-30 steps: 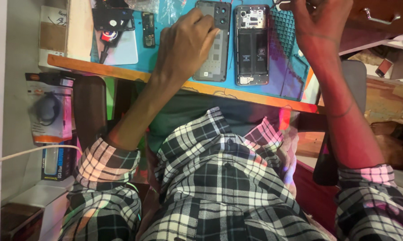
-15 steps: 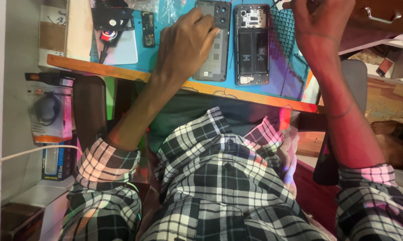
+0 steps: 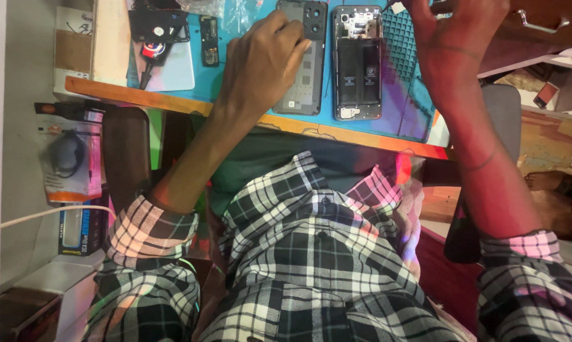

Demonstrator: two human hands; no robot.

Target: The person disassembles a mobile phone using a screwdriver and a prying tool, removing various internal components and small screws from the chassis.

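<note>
Opened phone laid out on the blue mat.
Head view: the left hand (image 3: 263,60) presses fingers onto the grey back cover (image 3: 302,60), pinning it flat beside the opened phone body (image 3: 357,63); the right hand (image 3: 457,38) hovers curled, grip unclear.

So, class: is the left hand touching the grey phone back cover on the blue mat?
Touching. The head view shows the left hand lying over the grey phone back cover on the blue mat, fingertips pressed on its upper edge with no gap.
</note>
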